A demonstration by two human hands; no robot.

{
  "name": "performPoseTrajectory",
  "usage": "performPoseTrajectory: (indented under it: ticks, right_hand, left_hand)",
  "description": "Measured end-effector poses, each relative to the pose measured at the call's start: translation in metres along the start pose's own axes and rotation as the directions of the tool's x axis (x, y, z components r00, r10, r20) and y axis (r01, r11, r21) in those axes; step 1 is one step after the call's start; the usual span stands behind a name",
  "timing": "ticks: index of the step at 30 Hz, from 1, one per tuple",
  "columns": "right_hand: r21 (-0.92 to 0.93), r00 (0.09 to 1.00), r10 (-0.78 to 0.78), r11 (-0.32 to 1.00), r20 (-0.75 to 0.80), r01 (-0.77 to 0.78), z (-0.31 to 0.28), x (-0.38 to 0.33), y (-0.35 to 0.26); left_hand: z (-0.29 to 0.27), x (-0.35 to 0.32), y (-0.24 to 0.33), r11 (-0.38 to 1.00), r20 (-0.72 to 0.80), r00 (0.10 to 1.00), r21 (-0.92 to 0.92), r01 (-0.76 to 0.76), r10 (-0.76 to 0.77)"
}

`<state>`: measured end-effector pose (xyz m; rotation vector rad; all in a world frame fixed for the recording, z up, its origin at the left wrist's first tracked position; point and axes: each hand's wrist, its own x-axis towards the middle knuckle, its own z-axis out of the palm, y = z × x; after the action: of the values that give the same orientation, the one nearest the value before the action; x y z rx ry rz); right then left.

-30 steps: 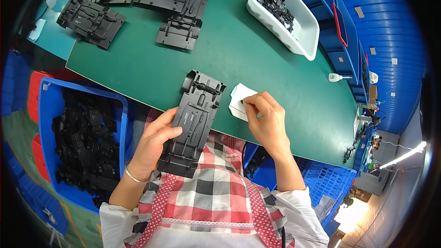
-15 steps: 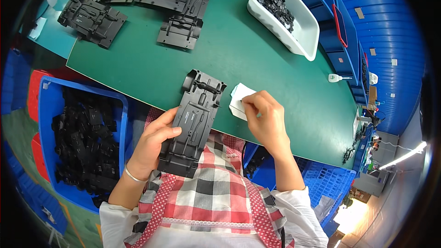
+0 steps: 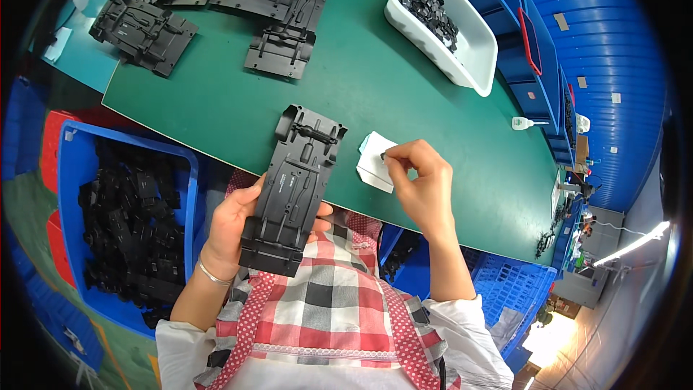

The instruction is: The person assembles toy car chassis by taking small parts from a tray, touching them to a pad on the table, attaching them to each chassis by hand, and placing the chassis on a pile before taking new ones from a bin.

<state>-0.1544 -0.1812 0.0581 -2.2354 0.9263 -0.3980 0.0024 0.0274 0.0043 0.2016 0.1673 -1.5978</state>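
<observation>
Gripping a long black plastic panel [image 3: 294, 191], the left hand [image 3: 234, 220] steadies it while right-hand [image 3: 422, 184] fingers [image 3: 395, 161] pinch a tiny dark piece [image 3: 383, 155] over white paper [image 3: 375, 162]; that slight pinch could let it drop

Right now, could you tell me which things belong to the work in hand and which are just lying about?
In hand:
- long black plastic panel, held by left hand
- small dark piece, pinched by right hand
- white paper under it

Lying about:
- stacked black panels
- white tub
- blue crate
- small white bottle
</observation>
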Motion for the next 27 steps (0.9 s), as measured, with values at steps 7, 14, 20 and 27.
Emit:
performPoseTrajectory:
  ticks: [7,14,20,27]
  right_hand:
    - [-0.231,0.973,-0.22,0.945,0.068,0.23,0.006,-0.0016,0.0034]
    - [-0.161,0.971,-0.24,0.957,0.017,0.24,0.0094,0.0003,0.0038]
    - [-0.171,0.971,-0.239,0.956,0.019,0.239,0.0103,0.0021,0.0049]
    - [-0.027,0.999,0.001,1.0,0.039,0.0,0.0011,0.0044,-0.0016]
  left_hand:
    - [0.0025,0.0012,-0.0017,0.998,-0.069,0.997,0.054,-0.019,0.023]
    - [0.0033,0.0007,-0.0016,0.999,-0.113,0.994,0.04,0.001,0.004]
    - [0.0042,0.0017,-0.0012,0.999,-0.12,0.993,0.046,0.007,-0.002]
    - [0.0035,0.0021,-0.0013,0.999,-0.119,0.993,0.036,0.016,-0.012]
